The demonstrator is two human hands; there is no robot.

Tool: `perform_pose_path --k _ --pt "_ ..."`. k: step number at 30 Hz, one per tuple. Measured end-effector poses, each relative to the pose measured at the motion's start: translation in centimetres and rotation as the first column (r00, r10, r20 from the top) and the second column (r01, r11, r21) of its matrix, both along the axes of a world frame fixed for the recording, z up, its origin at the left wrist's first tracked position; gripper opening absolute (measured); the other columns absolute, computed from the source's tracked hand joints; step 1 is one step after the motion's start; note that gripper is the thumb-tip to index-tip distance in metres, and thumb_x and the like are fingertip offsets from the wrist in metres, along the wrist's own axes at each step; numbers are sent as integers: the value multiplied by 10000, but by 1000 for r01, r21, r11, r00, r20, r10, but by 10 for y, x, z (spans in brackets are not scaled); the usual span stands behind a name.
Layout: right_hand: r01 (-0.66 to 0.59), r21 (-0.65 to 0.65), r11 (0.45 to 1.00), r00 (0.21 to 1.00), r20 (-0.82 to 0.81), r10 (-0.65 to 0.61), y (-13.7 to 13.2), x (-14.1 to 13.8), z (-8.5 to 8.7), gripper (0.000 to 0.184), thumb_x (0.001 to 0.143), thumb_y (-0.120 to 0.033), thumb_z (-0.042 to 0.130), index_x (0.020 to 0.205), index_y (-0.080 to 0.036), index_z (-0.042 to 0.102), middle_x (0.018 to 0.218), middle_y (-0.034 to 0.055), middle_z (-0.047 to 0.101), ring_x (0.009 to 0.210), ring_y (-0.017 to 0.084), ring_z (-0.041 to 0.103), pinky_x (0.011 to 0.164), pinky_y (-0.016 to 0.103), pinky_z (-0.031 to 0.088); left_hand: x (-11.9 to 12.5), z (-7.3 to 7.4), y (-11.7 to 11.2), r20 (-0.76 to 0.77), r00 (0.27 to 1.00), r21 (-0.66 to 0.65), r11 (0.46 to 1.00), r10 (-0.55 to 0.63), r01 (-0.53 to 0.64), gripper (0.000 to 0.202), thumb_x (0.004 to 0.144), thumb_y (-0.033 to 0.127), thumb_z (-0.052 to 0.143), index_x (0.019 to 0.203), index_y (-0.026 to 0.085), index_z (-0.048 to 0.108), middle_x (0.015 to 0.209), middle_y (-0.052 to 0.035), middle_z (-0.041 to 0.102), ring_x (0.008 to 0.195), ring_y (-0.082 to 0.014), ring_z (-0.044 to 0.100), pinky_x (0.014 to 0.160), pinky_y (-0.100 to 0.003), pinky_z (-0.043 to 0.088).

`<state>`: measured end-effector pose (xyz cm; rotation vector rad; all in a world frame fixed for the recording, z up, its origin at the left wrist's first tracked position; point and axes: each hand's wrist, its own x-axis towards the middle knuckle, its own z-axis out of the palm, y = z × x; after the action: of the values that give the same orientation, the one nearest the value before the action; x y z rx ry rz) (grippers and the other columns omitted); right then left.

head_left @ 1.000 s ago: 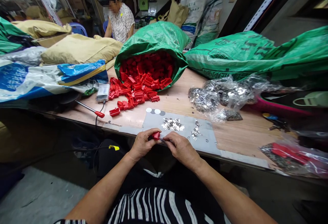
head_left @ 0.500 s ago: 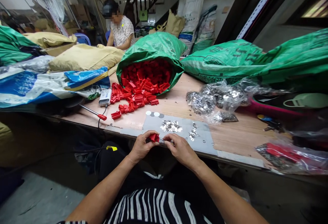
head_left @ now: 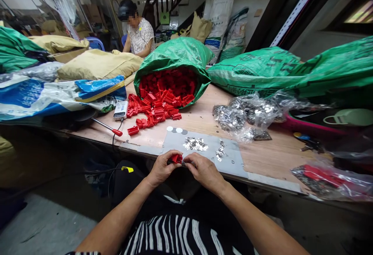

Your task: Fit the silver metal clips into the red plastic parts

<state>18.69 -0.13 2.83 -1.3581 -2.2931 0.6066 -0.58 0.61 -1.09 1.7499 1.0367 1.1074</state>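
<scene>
My left hand [head_left: 162, 168] pinches a small red plastic part [head_left: 176, 158] between thumb and fingers, at the table's front edge. Close against its right side is my right hand [head_left: 204, 171], its thumb and fingertips closed on a thin metal piece [head_left: 183, 161] that meets the red part. Fingers hide most of that piece, so its kind is unclear. Just beyond both hands, a pile of small flat metal pieces [head_left: 196, 144] lies on a grey mat [head_left: 204, 162], with a smaller cluster of metal pieces [head_left: 220, 151] to its right.
Red plastic parts [head_left: 157, 109] spill from an open green sack [head_left: 177, 53]. A red-handled tool [head_left: 116, 132] and a white device [head_left: 120, 110] lie left. Clear bags of metal pieces [head_left: 241, 115] and a bag with red parts [head_left: 332, 179] lie right. A person [head_left: 140, 33] sits behind.
My right hand has moved slightly left, closer to the red part, and less of the metal piece shows. My left hand keeps its grip; the whole view has shifted slightly.
</scene>
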Motion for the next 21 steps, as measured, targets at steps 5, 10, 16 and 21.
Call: perform_pose_path --k 5,10,16,21 --pt "-5 -5 1000 999 45 5 2 -2 0 147 876 -176 538 972 -230 636 937 31 648 876 164 619 771 277 477 2 -1 -1 -53 999 38 999 4 -2 319 771 189 656 1087 214 622 1058 -47 684 969 -184 633 894 -317 476" --pt "-5 -19 1000 999 48 6 3 -2 4 164 864 -149 538 961 -229 643 922 30 646 875 160 617 769 272 475 5 -1 -1 -103 995 81 997 8 0 343 775 152 630 1110 224 609 1085 -50 678 998 -193 628 915 -341 476" --pt "6 -14 1000 999 44 -5 4 -4 5 173 835 -122 523 897 -237 635 880 21 653 821 164 621 733 277 478 8 0 -2 -97 995 113 994 5 6 362 787 147 627 1139 227 602 1090 -61 690 999 -200 642 900 -348 498" --pt "58 8 998 995 83 -59 1 -8 0 188 835 -111 488 902 -241 606 879 22 647 813 179 626 711 290 482 11 1 0 -93 995 123 992 21 -9 362 778 144 653 1128 223 609 1083 -66 693 992 -197 648 894 -335 502"
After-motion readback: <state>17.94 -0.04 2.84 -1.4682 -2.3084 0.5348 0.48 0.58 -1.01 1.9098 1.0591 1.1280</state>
